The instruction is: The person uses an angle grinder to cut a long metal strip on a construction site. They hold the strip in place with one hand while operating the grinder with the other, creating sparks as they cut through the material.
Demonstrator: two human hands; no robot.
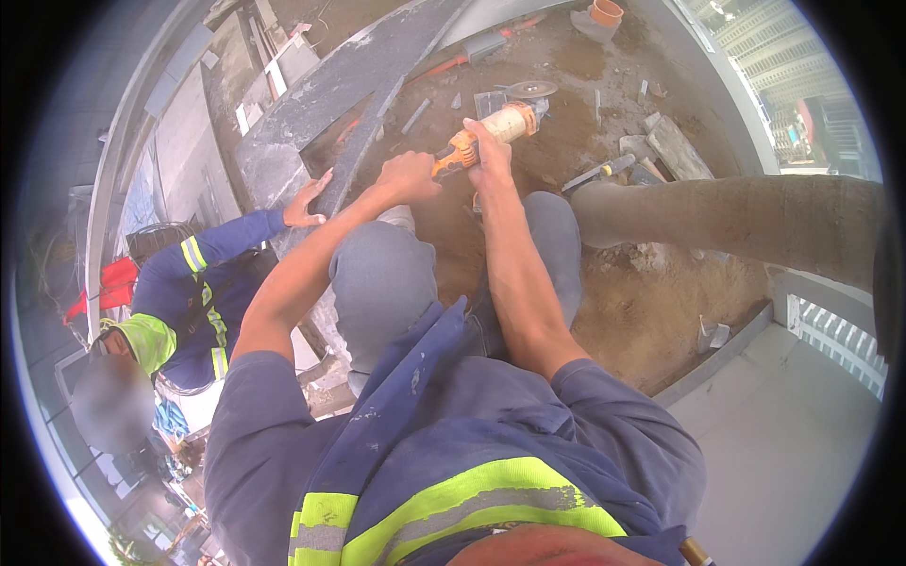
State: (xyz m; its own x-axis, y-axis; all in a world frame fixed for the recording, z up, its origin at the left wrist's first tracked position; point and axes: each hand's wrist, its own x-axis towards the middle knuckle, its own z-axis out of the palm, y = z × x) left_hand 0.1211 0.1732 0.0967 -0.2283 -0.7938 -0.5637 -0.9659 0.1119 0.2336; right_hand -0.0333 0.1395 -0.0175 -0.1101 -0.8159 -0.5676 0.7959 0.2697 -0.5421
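An orange and cream angle grinder (pixel 508 124) is held out ahead of me, above the dirt and beyond my knees. My left hand (pixel 410 176) is closed round its rear end. My right hand (pixel 490 156) grips the orange part of its body, nearer the head. At the far end shows the round cutting disc (pixel 530 90). Just left of the grinder runs the edge of a long grey stone slab (pixel 326 90), with the disc apart from it. A co-worker's hand (pixel 307 201) lies open against that slab, left of my left forearm.
The co-worker (pixel 203 292), in a dark blue jacket with reflective strips, leans in from the left. A thick trunk-like column (pixel 727 224) crosses at right. Near it lie a yellow-handled tool (pixel 613 166) and broken blocks (pixel 678 146). An orange pipe end (pixel 605 12) stands far back.
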